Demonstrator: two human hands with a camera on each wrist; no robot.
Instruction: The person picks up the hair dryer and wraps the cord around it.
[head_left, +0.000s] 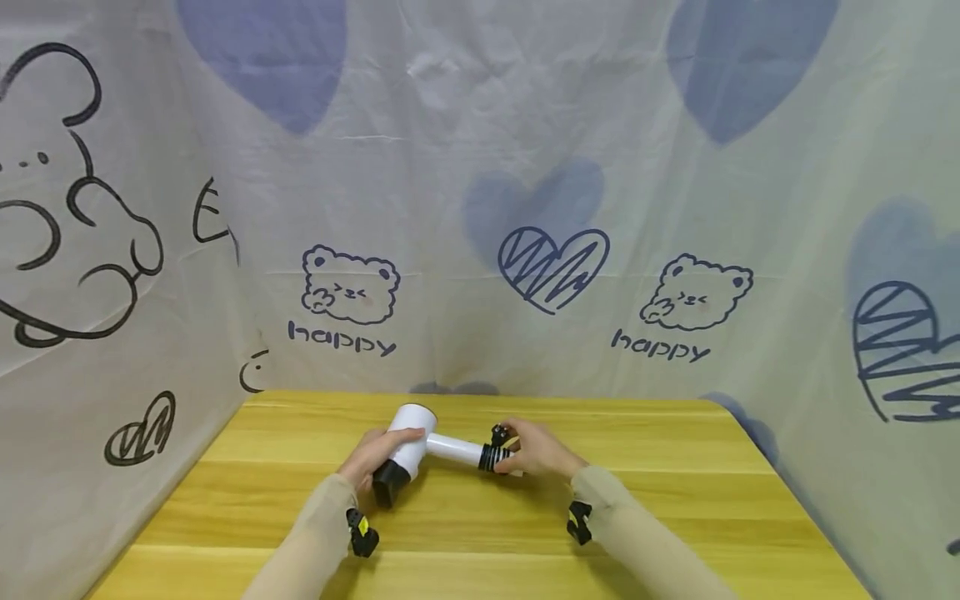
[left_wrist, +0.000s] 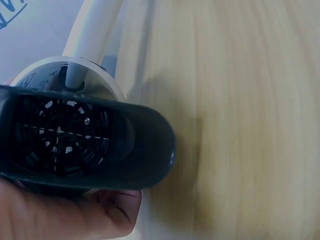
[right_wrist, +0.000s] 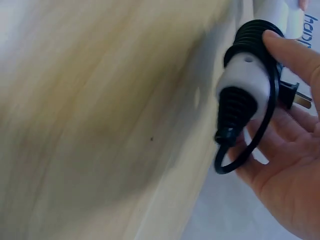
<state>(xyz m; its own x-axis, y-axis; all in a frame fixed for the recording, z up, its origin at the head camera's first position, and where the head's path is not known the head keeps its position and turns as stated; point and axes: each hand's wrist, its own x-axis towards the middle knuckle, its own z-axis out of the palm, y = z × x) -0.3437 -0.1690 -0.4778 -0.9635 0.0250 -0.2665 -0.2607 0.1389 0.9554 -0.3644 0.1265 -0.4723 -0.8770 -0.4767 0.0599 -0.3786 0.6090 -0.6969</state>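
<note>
A white hair dryer [head_left: 409,433] with a black flat nozzle [head_left: 390,482] is held over the wooden table. My left hand [head_left: 380,454] grips its barrel, the thumb lying across the white body; the left wrist view looks straight into the nozzle [left_wrist: 65,135]. The handle points right, its lower end wound with black cord [head_left: 492,457]. My right hand [head_left: 538,450] holds that end, fingers and thumb around the coils. In the right wrist view the thumb presses the cord coils [right_wrist: 255,40], and the plug [right_wrist: 295,95] with metal prongs sticks out beside the fingers.
The yellow wooden table [head_left: 480,533] spreads under both hands. A pale cloth [head_left: 450,350] printed with hearts, bears and the word happy hangs behind it and along both sides. Each wrist wears a black strap mount [head_left: 362,533].
</note>
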